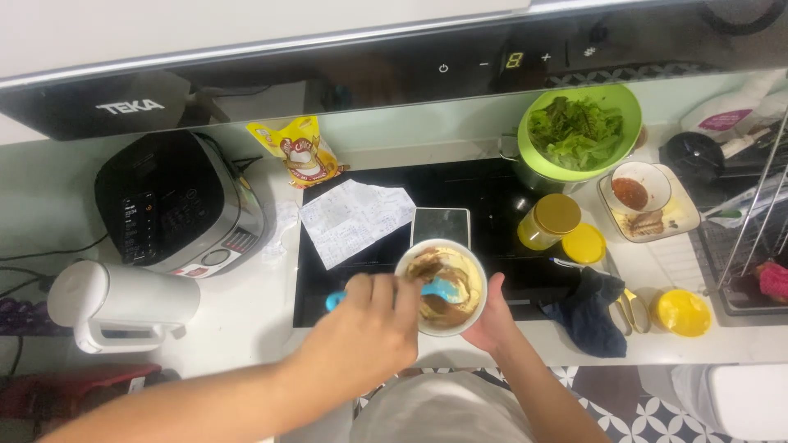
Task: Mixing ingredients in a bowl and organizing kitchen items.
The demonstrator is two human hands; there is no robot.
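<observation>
The left hand [369, 328] was closed round a blue spoon [439, 289], whose long axis ran left to right, its handle end poking out left of the fist. The spoon's tip sat in a white bowl [476, 283] of yellowish and brown food, perhaps batter. The right hand [492, 321] cupped the bowl from beneath, its fingers mostly hidden. Far right stood a green bowl [628, 102] of leaves.
</observation>
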